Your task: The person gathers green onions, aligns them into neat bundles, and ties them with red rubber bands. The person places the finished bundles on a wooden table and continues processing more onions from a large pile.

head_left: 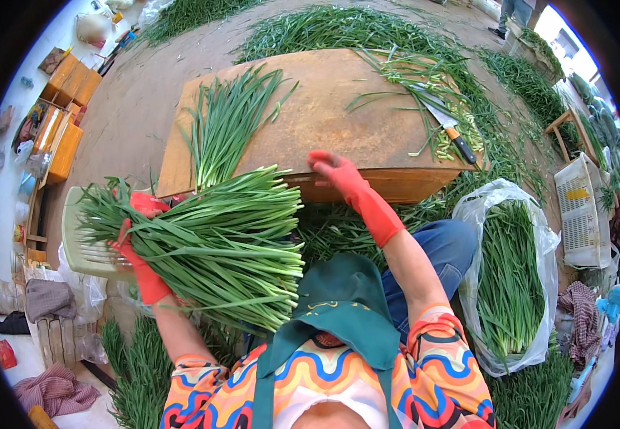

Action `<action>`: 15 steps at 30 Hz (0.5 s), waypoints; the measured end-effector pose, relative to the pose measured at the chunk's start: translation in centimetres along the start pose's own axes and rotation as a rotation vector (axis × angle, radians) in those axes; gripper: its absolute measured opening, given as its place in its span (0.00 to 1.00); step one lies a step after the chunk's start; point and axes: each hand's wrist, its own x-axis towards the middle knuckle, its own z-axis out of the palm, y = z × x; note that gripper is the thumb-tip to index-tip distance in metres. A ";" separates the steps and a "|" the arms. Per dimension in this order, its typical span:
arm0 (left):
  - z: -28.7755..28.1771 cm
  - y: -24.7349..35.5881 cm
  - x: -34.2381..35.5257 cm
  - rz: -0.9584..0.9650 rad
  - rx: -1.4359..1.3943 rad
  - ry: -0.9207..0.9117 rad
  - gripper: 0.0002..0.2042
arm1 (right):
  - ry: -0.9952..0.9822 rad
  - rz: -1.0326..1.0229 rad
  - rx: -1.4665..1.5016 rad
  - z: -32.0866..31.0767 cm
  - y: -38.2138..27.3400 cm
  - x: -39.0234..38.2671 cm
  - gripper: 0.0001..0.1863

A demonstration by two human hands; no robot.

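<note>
My left hand (134,257), in a red rubber glove, is closed on a large bunch of long green leafy stalks (217,247), pale ends pointing right; leaves hide part of its fingers. My right hand (338,179), also red-gloved, is open, fingers slightly bent, at the near edge of a worn wooden table (295,121), beside the bunch. On the table lie a smaller pile of stalks (224,121) at left and, at right, a black-and-orange handled knife (456,139) among loose leaves and cut ends. A pale plastic crate (74,236) is behind the held bunch.
An open plastic bag of stalks (503,279) lies at my right, near a white slatted basket (578,214) and wooden frame (560,132). Heaped greens (303,32) surround the table's far side. Wooden boxes (70,143) line the left. A person's legs (514,18) show top right.
</note>
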 end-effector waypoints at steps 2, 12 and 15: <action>4.0 2.0 0.2 -0.028 0.059 0.204 0.15 | -0.175 0.244 -0.085 0.0 -1.7 -1.5 0.20; 23.0 -4.2 20.1 -0.082 1.047 -0.201 0.18 | -0.406 0.205 0.476 -3.4 -4.0 -4.8 0.28; 29.8 -11.0 22.8 -0.115 1.099 -0.050 0.15 | -0.032 0.026 0.470 -7.0 -4.5 -4.9 0.31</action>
